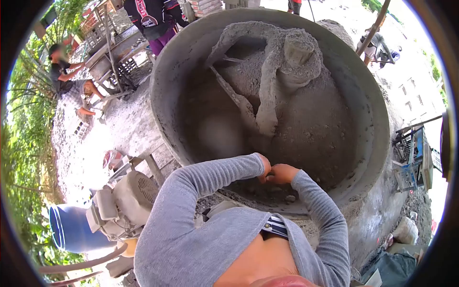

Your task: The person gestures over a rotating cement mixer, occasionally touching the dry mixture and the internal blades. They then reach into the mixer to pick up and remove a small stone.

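Both of my hands meet over the near rim of a large round mixing pan. My left hand and my right hand touch each other, their fingers curled together; whatever they may hold is too small to make out. Grey powdery material lies in the pan below and beyond them. Farther back in the pan, a crusted central hub carries mixing arms coated in the same material.
A dusty motor and a blue barrel stand at the lower left. One person sits at the upper left, another stands behind the pan. A blue metal frame and sacks are at the right.
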`<state>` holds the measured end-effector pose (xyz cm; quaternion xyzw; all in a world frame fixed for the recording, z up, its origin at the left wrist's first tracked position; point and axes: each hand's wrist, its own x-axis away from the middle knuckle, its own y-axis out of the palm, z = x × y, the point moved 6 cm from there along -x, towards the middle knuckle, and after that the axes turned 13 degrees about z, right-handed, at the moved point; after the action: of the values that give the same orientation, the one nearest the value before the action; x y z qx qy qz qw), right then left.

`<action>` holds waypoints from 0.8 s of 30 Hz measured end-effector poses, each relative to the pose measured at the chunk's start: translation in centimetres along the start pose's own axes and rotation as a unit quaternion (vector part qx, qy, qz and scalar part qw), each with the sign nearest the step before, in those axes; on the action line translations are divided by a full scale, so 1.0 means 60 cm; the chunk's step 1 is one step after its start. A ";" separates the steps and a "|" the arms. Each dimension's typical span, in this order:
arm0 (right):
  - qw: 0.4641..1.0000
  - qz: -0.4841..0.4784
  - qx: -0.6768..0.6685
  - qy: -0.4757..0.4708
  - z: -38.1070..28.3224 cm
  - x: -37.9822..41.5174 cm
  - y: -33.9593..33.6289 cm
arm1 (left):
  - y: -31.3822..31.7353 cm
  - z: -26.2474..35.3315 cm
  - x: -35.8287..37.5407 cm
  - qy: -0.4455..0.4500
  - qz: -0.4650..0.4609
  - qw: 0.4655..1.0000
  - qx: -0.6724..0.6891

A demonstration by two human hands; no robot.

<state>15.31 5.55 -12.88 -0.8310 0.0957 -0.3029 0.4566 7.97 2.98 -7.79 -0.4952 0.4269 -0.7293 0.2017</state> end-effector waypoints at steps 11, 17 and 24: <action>0.998 -0.064 0.016 0.023 -0.034 0.017 -0.015 | 0.011 0.007 -0.006 0.011 -0.007 1.000 -0.011; 0.997 -0.075 -0.020 -0.001 -0.023 0.011 0.001 | 0.017 0.008 -0.009 0.016 -0.014 1.000 -0.014; 0.997 -0.070 -0.025 -0.006 -0.034 0.015 -0.003 | 0.021 0.010 -0.013 0.029 -0.009 0.999 -0.013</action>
<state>14.82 3.85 -11.56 -0.8485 0.0417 -0.3269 0.4140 8.67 2.59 -9.16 -0.4799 0.4381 -0.7395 0.1760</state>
